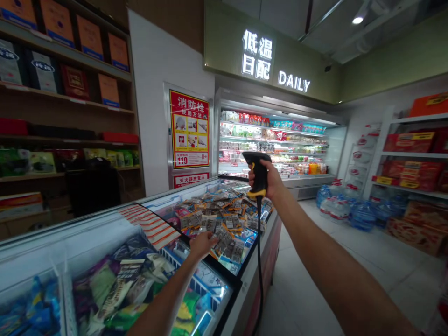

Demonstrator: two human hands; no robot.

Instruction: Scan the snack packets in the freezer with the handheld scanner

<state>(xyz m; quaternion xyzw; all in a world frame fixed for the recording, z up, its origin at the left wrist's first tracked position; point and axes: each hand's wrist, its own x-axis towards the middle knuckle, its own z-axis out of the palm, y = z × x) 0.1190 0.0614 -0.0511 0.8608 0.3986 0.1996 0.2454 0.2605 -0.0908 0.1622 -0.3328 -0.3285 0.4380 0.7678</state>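
Observation:
My right hand (273,179) is wrapped round the grip of a black-and-yellow barcode scanner (259,172), held upright above the freezer's right side. Its black cable (259,252) hangs straight down past the freezer edge. Low over the chest freezer (259,254), my left hand (202,244) has its fingers pinched together at the edge of a small packet (224,240). That packet lies among a heap of similar grey-and-orange packets (199,219) on the freezer's glass top. The tips of my left fingers are small and slightly blurred.
Frozen bags (122,284) fill the nearer freezer section, beside a striped orange-and-white sheet (150,226). Shelves of boxed goods (73,84) stand at left. A lit refrigerated display (273,144) is at the back. Large water bottles (362,214) stand on the floor (315,280) at right.

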